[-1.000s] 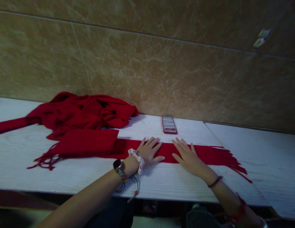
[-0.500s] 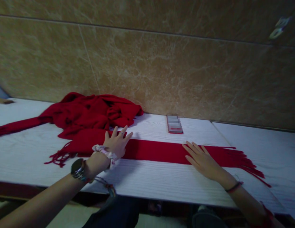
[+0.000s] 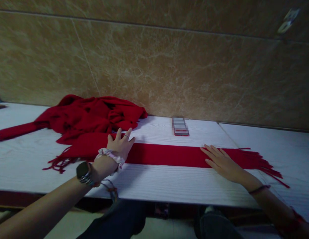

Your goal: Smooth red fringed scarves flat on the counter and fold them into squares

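Observation:
A red fringed scarf (image 3: 169,155) lies in a long flat band across the white table, its fringe spread out at the right end. My left hand (image 3: 119,145) rests on its left part with fingers spread, a ring on one finger. Toward the scarf's right end, my right hand (image 3: 220,162) lies flat on the cloth, fingers stretched out. Left of and behind my left hand is a crumpled heap of red cloth (image 3: 87,114), with more fringe at the front left. Whether the heap and the band are one piece I cannot tell.
The white table (image 3: 169,186) runs along a brown marbled wall (image 3: 154,66). A small flat object with a blurred face (image 3: 180,126) lies near the wall. A socket or switch (image 3: 289,20) is on the wall at upper right. My legs (image 3: 117,217) are below the front edge.
My right hand has slid to the right along the scarf toward the fringe. My left hand stays at about the same place on the cloth. The view has shifted slightly.

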Demonstrator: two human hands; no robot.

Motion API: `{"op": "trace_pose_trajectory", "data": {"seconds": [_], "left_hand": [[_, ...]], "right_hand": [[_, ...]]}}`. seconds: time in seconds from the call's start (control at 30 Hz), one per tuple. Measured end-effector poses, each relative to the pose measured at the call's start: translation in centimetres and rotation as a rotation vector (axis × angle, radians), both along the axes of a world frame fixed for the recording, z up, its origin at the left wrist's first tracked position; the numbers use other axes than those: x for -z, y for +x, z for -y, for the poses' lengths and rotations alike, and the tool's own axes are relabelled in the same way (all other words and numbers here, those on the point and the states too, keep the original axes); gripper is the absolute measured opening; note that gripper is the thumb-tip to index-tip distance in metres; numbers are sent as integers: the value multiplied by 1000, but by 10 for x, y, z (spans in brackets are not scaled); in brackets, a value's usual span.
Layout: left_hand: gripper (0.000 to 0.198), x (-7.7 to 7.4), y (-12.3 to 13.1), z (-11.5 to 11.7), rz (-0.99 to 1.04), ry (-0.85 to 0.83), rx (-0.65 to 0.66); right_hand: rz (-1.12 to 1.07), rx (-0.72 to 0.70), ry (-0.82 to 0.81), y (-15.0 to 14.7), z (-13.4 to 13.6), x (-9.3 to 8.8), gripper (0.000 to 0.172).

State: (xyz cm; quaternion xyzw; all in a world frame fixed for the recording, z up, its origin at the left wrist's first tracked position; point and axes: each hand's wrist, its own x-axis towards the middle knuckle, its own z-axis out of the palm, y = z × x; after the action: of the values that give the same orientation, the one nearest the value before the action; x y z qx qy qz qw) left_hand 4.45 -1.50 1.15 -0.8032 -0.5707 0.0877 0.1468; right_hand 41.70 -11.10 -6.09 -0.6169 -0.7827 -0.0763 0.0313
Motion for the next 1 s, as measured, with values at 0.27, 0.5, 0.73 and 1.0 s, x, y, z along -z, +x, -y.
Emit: {"op": "trace_pose_trajectory", "data": {"seconds": [0.27, 0.5, 0.73, 1.0], "left_hand": [[52, 1, -1, -4, -77, 67, 63], [46, 8, -16, -10, -44, 93, 99], [51, 12, -20, -11, -42, 72, 141], [34, 37, -1, -5, 170, 227, 272]], "right_hand": [[17, 22, -28, 61, 13, 6, 50], [31, 51, -16, 73, 16, 4, 50], [16, 45, -21, 72, 13, 5, 51], [-107, 18, 17, 12, 7, -20, 52]]}}
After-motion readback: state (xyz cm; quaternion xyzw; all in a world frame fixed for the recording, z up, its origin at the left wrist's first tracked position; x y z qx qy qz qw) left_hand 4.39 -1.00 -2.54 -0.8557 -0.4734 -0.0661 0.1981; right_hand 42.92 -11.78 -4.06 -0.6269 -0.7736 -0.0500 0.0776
